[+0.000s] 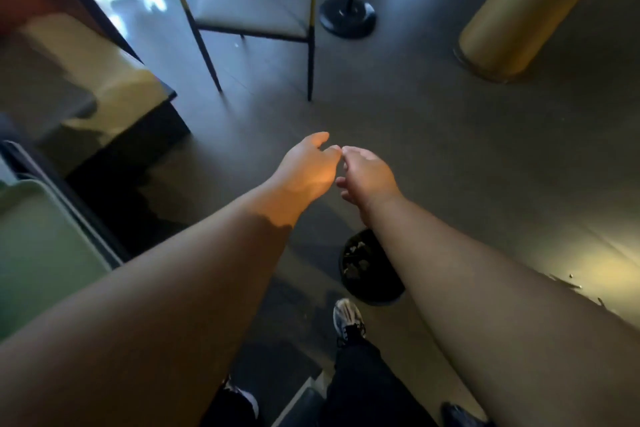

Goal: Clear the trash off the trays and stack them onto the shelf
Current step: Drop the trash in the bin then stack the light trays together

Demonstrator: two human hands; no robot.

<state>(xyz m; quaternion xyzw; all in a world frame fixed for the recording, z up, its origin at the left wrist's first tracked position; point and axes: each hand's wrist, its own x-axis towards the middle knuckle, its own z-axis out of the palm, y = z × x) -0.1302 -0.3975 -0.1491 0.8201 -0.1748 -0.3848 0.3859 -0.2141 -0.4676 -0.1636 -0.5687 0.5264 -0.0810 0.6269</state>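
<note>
Hands are reaching out at mid-frame, the left hand (306, 166) and right hand (369, 173) nearly touching at the fingertips, fingers loosely curled and gripping nothing. Just below the right forearm, a black trash bin (370, 270) is sitting on the floor near a sneakered foot (348, 321). A green tray (41, 236) is lying at the left edge, well apart from both hands. A chair (252, 7) is standing at upper centre. Judging from this, a careless step risks kicking the bin over and spilling the trash.
</note>
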